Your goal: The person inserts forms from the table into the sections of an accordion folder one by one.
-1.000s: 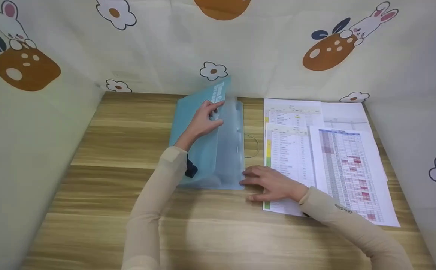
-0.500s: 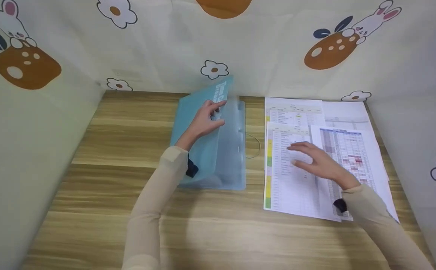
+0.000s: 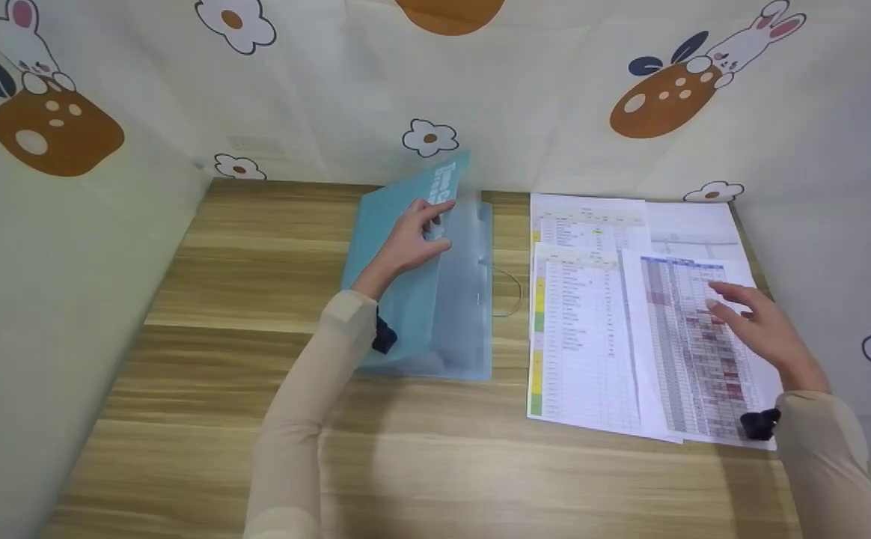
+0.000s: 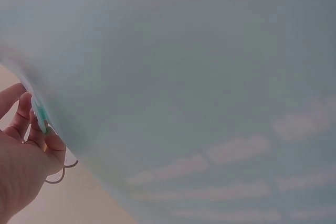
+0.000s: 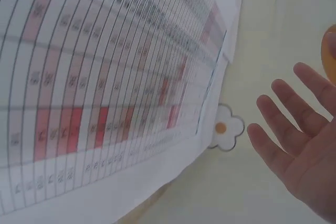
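So the blue folder [image 3: 414, 311] is on the table [image 3: 241, 359] around the middle, a bit left of the printed sheets [image 3: 581, 374]. Left hand [image 3: 409, 243] has its grip pinched on the cover's free edge, right by a little teal clasp [image 4: 40, 114]. My guess is that's to keep the cover tilted up so you can get at the inside. Looks-wise it's thin, see-through plastic, cover bent into a curve, white lettering near the top corner (too blurry for me to read fully), paler layer with tabs underneath. A thin cord [image 3: 521, 290] loops out of the right side.

Right hand [image 3: 765, 322] is over the sheet with red cells [image 3: 675, 352], grip loose and holding nothing, fingers apart in the wrist view. Doesn't look like it's touching the paper. Sheets overlap but are fanned out, probably handy for grabbing one. Behind everything there's a bunny-and-flower backdrop [image 3: 316, 105].
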Motion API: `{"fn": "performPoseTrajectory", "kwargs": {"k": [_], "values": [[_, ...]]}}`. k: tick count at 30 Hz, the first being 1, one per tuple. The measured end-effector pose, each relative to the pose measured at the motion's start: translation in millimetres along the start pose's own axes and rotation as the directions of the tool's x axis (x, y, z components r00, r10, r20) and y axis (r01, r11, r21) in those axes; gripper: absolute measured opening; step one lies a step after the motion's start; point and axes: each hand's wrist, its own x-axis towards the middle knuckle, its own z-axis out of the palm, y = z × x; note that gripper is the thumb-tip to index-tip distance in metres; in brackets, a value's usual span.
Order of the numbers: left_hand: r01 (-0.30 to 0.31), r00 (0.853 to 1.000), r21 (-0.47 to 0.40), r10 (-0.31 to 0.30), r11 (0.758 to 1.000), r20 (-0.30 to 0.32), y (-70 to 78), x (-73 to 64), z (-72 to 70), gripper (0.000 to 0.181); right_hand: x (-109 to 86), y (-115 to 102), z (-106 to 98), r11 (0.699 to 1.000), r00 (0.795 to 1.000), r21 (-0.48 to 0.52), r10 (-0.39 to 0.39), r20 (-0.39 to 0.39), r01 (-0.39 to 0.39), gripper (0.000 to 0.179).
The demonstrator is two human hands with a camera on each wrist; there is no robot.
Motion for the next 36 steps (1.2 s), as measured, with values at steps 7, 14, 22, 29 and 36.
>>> {"fn": "performPoseTrajectory", "kwargs": {"k": [7,14,22,29,36], "values": [[0.011,1.0,0.006,-0.011,1.0,0.004,1.5,-0.6,1.2,0.058,-13.1,31.8,-13.3,0.974,0.975,0.054,0.22,-0.001,-0.22,0.066],[0.041,0.999,0.013,-0.041,0.999,0.014,1.1,0.3,2.0,0.058,-17.9,52.2,-12.7,0.942,0.942,0.02,0.336,-0.016,-0.336,0.075],[0.038,0.999,0.001,-0.038,0.999,0.026,1.5,-0.5,2.6,0.058,-22.2,61.8,-13.0,0.92,0.92,-0.009,0.39,-0.031,-0.391,0.085],[0.001,1.0,-0.006,-0.001,1.0,0.021,0.7,-0.5,3.1,0.058,-23.5,71.5,-14.0,0.878,0.878,-0.064,0.477,0.036,-0.474,0.097],[-0.018,1.0,-0.01,0.018,1.0,0.012,-0.1,-0.1,4.3,0.058,-23.5,77.7,-11.6,0.83,0.826,-0.027,0.557,0.086,-0.557,0.106]]}}
